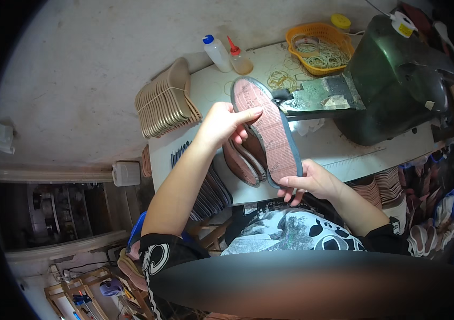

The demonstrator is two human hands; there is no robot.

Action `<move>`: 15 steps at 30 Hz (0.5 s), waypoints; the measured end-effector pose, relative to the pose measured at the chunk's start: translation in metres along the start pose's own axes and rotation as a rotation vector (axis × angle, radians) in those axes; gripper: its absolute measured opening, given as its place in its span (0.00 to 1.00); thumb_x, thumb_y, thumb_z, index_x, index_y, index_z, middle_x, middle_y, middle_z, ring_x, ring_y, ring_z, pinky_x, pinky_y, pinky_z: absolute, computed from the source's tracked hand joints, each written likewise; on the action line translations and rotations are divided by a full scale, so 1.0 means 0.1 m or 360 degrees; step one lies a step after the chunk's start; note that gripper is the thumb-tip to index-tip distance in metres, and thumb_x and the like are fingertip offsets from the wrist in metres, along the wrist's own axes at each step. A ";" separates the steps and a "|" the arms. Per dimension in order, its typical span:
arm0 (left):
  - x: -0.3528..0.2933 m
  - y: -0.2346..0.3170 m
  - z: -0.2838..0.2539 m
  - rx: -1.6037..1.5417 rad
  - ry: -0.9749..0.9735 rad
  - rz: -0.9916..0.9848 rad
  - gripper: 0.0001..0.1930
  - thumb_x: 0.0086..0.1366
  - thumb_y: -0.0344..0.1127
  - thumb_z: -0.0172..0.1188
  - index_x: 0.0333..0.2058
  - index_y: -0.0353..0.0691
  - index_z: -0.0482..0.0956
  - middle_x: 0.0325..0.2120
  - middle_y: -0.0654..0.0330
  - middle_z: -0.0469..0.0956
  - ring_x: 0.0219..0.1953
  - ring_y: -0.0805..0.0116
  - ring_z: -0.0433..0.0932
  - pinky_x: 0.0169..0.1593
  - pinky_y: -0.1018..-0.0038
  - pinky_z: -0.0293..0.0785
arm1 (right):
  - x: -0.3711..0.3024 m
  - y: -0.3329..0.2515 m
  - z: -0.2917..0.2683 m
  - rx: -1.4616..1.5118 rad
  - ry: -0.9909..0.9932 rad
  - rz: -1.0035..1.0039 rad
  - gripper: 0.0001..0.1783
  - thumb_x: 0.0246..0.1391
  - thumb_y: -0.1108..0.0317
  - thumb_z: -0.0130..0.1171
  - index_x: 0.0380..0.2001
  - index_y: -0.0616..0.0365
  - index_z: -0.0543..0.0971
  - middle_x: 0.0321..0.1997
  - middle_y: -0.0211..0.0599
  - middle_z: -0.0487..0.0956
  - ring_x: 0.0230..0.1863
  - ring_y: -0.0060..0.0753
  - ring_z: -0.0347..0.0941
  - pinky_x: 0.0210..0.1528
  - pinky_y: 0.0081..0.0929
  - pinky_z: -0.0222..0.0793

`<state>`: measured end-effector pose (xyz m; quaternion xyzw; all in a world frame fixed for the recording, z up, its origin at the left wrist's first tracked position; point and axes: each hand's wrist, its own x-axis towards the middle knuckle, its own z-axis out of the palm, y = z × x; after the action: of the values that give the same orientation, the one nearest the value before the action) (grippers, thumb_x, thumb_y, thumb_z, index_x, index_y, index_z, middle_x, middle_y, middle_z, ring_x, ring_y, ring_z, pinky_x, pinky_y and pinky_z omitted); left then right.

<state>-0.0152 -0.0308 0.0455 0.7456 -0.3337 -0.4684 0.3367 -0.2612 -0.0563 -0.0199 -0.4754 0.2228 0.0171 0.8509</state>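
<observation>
A pink insole (272, 128) with a dark blue-grey edge is held up between my two hands. My left hand (227, 124) grips its side near the upper end, thumb pressed on the pink face. At the lower end my right hand (312, 184) pinches it, thumb on top and fingers underneath. The insole's upper part is beside the tip of the flat arm of a green machine (323, 95). Below my left hand, brown dark-edged insoles (242, 166) lie on the white table, partly covered by the held one.
A bundle of tan insoles (165, 101) stands at the left, with a row of dark-edged insoles (205, 192) nearer me. Behind are two squeeze bottles (217, 53) and a yellow basket (320, 48) of rubber bands. The machine's large green body (392, 80) stands at the right.
</observation>
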 end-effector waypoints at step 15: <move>0.74 0.30 -0.42 0.0822 -0.0145 0.0097 0.45 0.45 0.72 0.61 0.40 0.26 0.75 0.37 0.45 0.78 0.47 0.55 0.74 0.56 0.64 0.66 | 0.46 -0.24 0.26 0.0803 0.0429 -0.0461 0.15 0.56 0.63 0.56 0.37 0.68 0.76 0.26 0.45 0.80 0.21 0.30 0.78 0.25 0.24 0.76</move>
<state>0.0434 -0.0998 0.0493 0.7747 -0.4792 -0.3903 0.1338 -0.2045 -0.0566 -0.0074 -0.2741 0.2608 -0.2231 0.8984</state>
